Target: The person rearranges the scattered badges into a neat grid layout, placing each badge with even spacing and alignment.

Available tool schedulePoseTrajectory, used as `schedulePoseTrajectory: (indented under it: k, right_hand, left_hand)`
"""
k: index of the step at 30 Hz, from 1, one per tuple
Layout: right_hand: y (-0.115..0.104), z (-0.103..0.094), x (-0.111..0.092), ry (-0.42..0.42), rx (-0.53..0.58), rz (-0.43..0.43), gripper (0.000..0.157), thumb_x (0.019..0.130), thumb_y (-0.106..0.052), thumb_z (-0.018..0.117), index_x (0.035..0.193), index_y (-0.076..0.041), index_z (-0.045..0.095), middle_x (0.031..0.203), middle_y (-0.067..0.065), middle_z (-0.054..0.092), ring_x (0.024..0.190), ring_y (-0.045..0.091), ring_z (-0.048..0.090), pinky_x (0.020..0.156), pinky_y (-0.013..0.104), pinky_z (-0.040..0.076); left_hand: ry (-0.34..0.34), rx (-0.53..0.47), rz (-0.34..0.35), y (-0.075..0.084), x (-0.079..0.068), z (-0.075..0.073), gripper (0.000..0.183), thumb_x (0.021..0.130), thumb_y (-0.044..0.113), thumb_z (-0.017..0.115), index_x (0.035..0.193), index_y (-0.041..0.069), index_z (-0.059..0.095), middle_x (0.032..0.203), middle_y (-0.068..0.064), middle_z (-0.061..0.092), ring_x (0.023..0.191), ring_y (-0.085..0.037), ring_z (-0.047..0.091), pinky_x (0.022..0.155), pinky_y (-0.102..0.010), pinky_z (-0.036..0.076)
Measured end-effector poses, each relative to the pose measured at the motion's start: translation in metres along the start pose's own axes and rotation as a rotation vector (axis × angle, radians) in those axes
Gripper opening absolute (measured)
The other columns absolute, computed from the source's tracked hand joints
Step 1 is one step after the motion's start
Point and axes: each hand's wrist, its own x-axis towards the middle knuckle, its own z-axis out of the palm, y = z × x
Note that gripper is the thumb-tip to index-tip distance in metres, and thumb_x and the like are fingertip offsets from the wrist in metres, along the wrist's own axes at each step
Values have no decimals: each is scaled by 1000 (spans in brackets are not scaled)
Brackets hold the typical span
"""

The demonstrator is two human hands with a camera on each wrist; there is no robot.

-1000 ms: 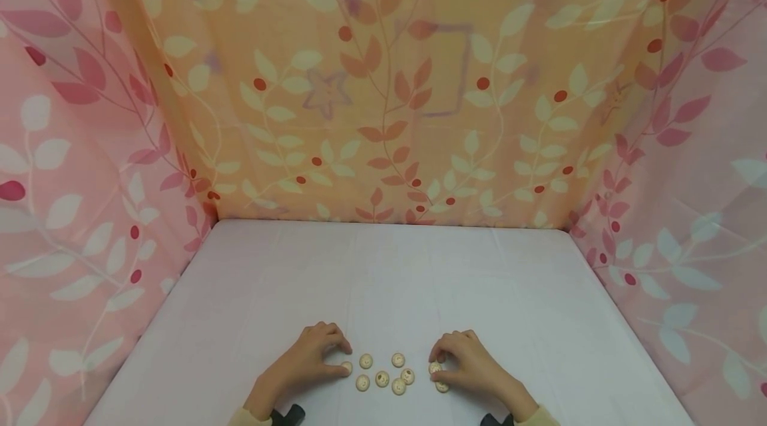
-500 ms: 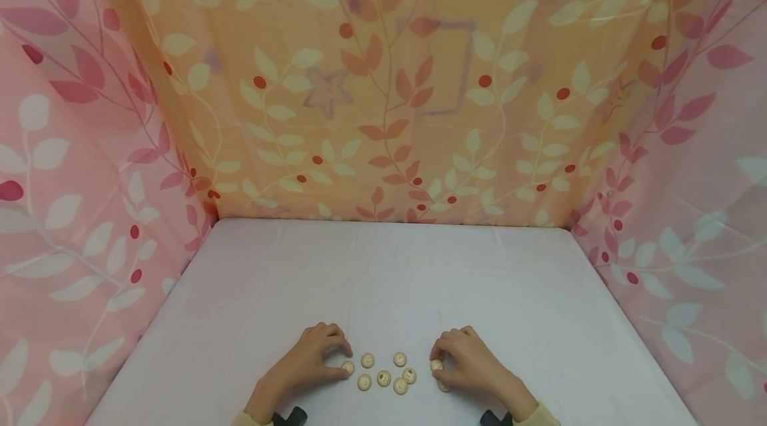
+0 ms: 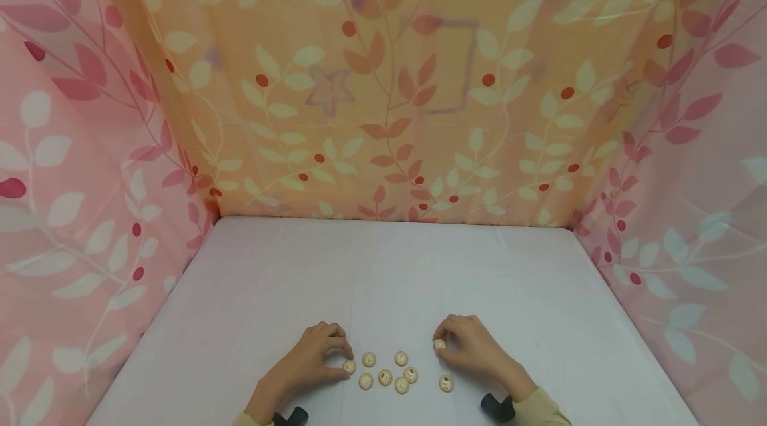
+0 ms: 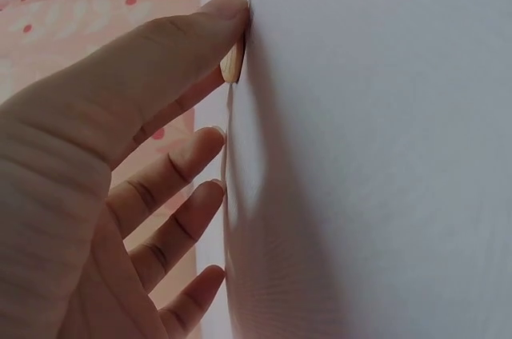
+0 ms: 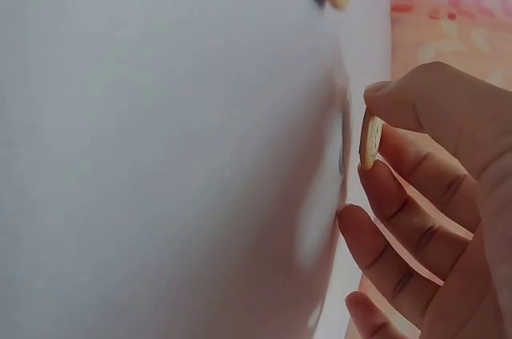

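Observation:
Small round pale wooden discs with marks like faces lie on the white table in the head view. My left hand (image 3: 317, 356) holds one wooden disc (image 3: 349, 367) at the group's left end between thumb and index finger; in the left wrist view that disc (image 4: 232, 63) is down at the tabletop, other fingers spread. With my right hand (image 3: 470, 343) I pinch another disc (image 3: 440, 344); the right wrist view shows this disc (image 5: 370, 141) raised slightly off the cloth. Just below the right hand lies a disc with a dark spot (image 3: 446, 383).
Several more discs (image 3: 385, 377) lie loosely between the hands, two of them touching. The white table (image 3: 389, 273) stretches away behind them. A yellow leaf-patterned curtain (image 3: 287, 113) hangs at the back, with pink curtains (image 3: 78, 180) at the sides.
My right hand has moved away from me with its disc, lifting it off and uncovering the spotted disc beneath the thumb. The left hand stays in place on its disc.

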Motion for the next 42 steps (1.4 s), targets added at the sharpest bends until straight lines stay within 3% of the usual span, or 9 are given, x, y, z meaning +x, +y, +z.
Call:
schedulePoseTrajectory:
  k: [7,12,25,31,42]
  right_hand:
    - [11,0,11,103,-7,-38,19,71,-23,77,84,-26,64,79,-19,57,75,0,53,71,30,42]
    - [16,-1,18,128,21,-27,20,72,-19,77,87,-21,64,82,-13,58,74,4,54,67,25,44]
    - [31,-6,35,118,36,149,18,74,-19,75,89,-21,64,84,-10,56,77,8,55,67,25,45]
    - [40,-11,42,122,50,234,17,75,-19,75,89,-20,65,85,-8,57,79,9,55,70,30,45]
    - [57,-14,54,174,46,273,17,75,-16,74,90,-13,67,84,-3,59,78,14,57,68,34,45]
  left_hand:
    - [23,4,28,2,-1,0,20,72,45,74,87,37,64,97,19,49,91,-4,41,87,-40,34]
    - [17,-2,13,1,-2,1,19,73,45,74,88,37,64,97,19,49,91,-4,40,87,-39,34]
    - [33,-41,0,-3,-3,3,18,72,44,74,86,36,65,99,21,49,91,-4,41,84,-35,35]
    - [33,-51,-5,-2,-1,4,18,73,43,74,86,36,66,100,20,50,93,-5,41,85,-36,35]
    - [29,-50,-15,-3,-3,4,17,73,46,72,85,35,65,100,20,49,94,-6,41,84,-38,34]
